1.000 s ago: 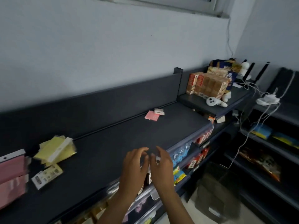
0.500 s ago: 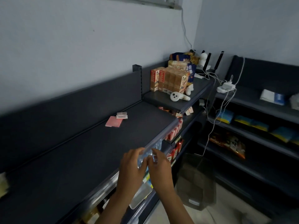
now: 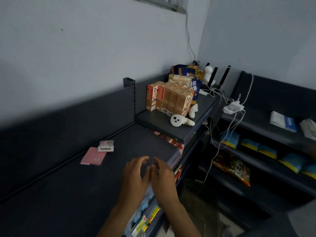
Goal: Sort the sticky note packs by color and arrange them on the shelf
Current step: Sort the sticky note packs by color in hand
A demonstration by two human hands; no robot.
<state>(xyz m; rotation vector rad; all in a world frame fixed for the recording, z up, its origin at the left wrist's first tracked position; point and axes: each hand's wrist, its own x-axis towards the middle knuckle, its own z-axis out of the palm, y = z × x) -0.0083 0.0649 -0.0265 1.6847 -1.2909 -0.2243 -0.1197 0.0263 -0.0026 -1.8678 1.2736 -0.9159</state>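
Note:
A pink sticky note pack lies flat on the dark shelf, near its back panel. A small white-labelled pack rests against the pink pack's far corner. My left hand and my right hand hover side by side over the shelf's front edge, right of the pink pack and apart from it. Their fingers are spread and slightly curled, and nothing shows in either hand. The fingertips are blurred.
A raised shelf section to the right carries orange boxes, snack bags and a white controller. White cables and a charger hang at the corner. Side shelves hold blue and yellow bags. Packaged goods fill the lower shelves.
The view has swung right, so the yellow and pink packs at the left are out of view. Both hands moved forward from the front edge toward the pink pack.

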